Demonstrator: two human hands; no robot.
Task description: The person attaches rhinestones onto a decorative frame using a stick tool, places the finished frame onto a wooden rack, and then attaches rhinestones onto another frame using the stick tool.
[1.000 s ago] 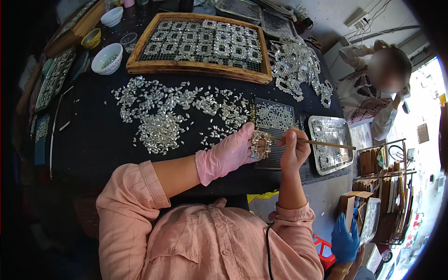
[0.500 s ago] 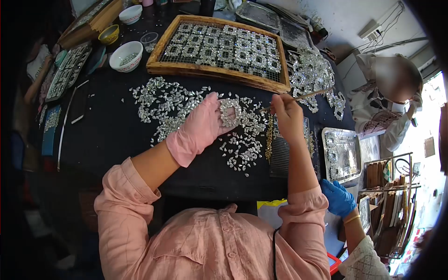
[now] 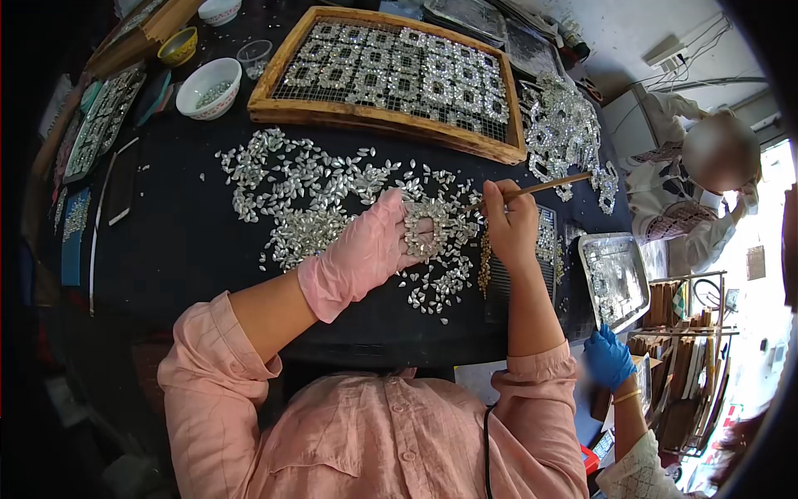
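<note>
The left hand (image 3: 353, 254), in a thin pink glove, is partly open and supports a rectangular ring of clear, sparkling stones (image 3: 438, 220) at the fingers. Glove material shows through the ring's opening; support from behind appears to leave the front face accessible. The ring is above the loose stones, toward the right hand.

The bare right hand (image 3: 515, 224) is closed in a pinch on a slender brown stick (image 3: 553, 184), thumb against fingers. The grip sits near the working end, which probably gives fine control; the long rear part projects outward, out of the way. The tip points toward the ring; contact cannot be confirmed.

Loose silvery, drop-shaped stones (image 3: 287, 179) are spread on the dark-covered counter (image 3: 191, 249) around the left hand, presumably for short reach. A dark ribbed tray (image 3: 499, 291) lies partly under the right forearm; its grooves appear suited to keeping small pieces in rows.

Beside it is a shallow metal tray (image 3: 588, 279), with a co-worker's blue-gloved hand (image 3: 609, 358) at its near corner. Beyond the loose stones, a wood-framed mesh rack (image 3: 386, 126) holds similar rings laid flat and spaced, likely to prevent tangling. A white bowl (image 3: 223, 106) stands left of the rack, its rim containing small pieces.
</note>
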